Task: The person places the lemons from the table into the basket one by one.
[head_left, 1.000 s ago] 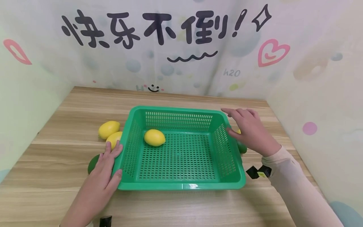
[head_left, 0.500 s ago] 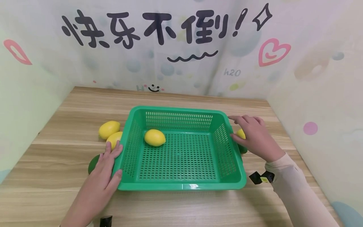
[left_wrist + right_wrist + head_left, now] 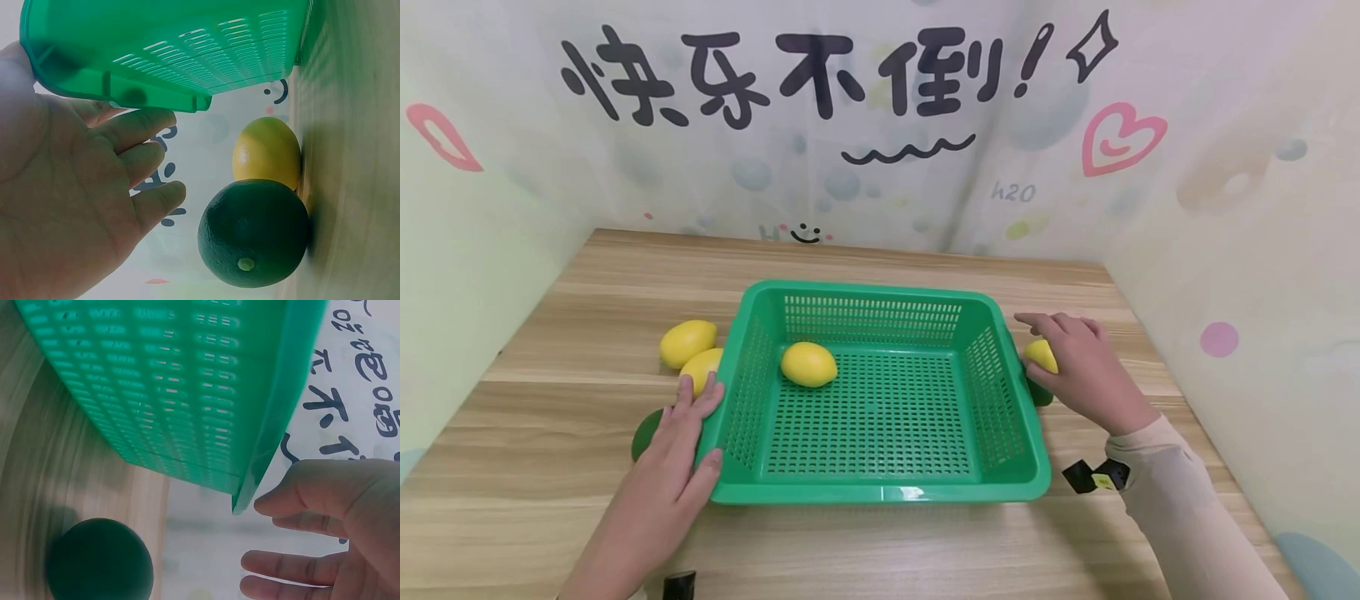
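Observation:
A green plastic basket (image 3: pixel 872 492) with slotted walls stands on the table, one yellow lemon (image 3: pixel 808 364) inside it. My left hand (image 3: pixel 658 471) rests on its left rim with straight fingers and the thumb along the edge; the left wrist view shows the palm bare. Just off the basket's right side, my right hand (image 3: pixel 1086 367) hovers with spread fingers over a lemon (image 3: pixel 1041 356) that is partly covered. In the right wrist view nothing lies between thumb and fingers. A dark green round fruit (image 3: pixel 100 559) sits below that hand, beside the basket.
Left of the basket lie two lemons (image 3: pixel 688 343) and another dark green fruit (image 3: pixel 255 234), partly hidden by the left hand in the head view. Printed curtain walls (image 3: pixel 880 200) border the wooden table (image 3: pixel 587 333) at the back and sides.
My right hand has moved away from the basket's right rim, rightward and slightly nearer, uncovering more of the right lemon. The left hand and the basket stay in place.

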### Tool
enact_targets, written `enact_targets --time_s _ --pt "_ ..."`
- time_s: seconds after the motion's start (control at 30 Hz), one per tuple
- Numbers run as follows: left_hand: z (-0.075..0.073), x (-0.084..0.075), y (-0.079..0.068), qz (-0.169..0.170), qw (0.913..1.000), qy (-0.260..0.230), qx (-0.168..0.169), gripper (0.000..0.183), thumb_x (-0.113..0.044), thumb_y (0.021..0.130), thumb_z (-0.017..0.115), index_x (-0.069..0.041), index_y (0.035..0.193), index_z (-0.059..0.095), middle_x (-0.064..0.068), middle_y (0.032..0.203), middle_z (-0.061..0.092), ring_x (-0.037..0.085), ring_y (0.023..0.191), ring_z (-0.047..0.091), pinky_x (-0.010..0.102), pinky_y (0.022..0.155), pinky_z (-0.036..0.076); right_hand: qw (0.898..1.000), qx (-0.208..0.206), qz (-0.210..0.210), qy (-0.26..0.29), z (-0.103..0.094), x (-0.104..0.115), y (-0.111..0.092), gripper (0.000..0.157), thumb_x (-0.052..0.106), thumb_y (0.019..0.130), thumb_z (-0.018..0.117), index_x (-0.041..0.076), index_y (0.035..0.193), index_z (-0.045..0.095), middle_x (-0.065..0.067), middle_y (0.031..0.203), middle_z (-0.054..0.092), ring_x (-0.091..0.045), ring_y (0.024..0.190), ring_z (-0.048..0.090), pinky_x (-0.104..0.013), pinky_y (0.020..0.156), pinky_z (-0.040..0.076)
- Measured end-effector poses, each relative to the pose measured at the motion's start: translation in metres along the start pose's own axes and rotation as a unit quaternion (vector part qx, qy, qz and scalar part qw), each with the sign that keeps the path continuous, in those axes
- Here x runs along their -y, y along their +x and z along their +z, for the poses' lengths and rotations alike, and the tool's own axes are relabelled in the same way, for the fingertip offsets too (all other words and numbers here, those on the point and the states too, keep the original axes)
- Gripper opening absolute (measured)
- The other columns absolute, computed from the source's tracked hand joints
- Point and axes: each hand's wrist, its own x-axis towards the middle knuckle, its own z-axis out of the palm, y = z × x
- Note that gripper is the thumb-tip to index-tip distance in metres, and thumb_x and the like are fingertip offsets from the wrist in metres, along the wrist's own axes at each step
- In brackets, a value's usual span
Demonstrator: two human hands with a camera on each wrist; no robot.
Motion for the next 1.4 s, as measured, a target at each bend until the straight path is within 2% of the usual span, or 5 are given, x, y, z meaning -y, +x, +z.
enact_targets --time_s 0.27,0.67,0.83,1.1,1.4 --pt "-0.001 -0.001 0.000 -0.002 1.0000 -0.002 0.001 0.062 -0.016 0.107 0.048 -0.011 0.164 0.024 0.006 0.170 0.022 0.025 0.159 0.005 0.040 0.128 0.005 1.000 0.008 0.021 -0.011 0.004 -0.003 -0.005 0.053 0.014 0.093 0.072 -0.001 0.141 0.056 -0.025 0.129 0.064 -0.042 0.120 0.056 -0.069 0.106 0.027" --pt "0.000 0.000 -0.001 -0.003 1.0000 0.000 -0.003 0.063 -0.016 0.108 0.048 -0.012 0.165 0.023 0.005 0.170 0.021 0.025 0.158 0.006 0.041 0.128 0.006 0.998 0.028 0.050 -0.030 0.014 -0.009 -0.010 0.054 0.018 0.091 0.077 -0.004 0.137 0.057 -0.028 0.123 0.065 -0.046 0.116 0.057 -0.069 0.103 0.030" --pt "0.000 0.000 -0.001 -0.005 1.0000 -0.001 -0.001 0.062 -0.017 0.108 0.048 -0.012 0.165 0.023 0.005 0.171 0.021 0.026 0.159 0.005 0.046 0.128 0.008 0.997 0.037 0.064 -0.025 0.020 -0.014 -0.014 0.054 0.019 0.091 0.078 -0.005 0.135 0.058 -0.029 0.122 0.064 -0.048 0.117 0.055 -0.070 0.103 0.029" --pt "0.001 -0.001 0.000 0.007 1.0000 0.000 -0.005 0.062 -0.015 0.108 0.048 -0.010 0.164 0.024 0.006 0.170 0.022 0.025 0.159 0.005 0.037 0.128 0.006 0.996 0.043 0.080 -0.013 0.027 -0.021 -0.019 0.055 0.022 0.090 0.080 -0.004 0.135 0.060 -0.028 0.119 0.065 -0.044 0.113 0.056 -0.069 0.100 0.029" --pt "-0.001 -0.003 0.000 0.007 1.0000 -0.001 -0.005 0.062 -0.014 0.107 0.048 -0.010 0.164 0.024 0.007 0.170 0.022 0.026 0.159 0.006 0.037 0.128 0.006 0.995 0.050 0.090 -0.012 0.031 -0.024 -0.022 0.056 0.021 0.089 0.082 -0.002 0.134 0.060 -0.027 0.120 0.064 -0.043 0.110 0.058 -0.070 0.101 0.029"
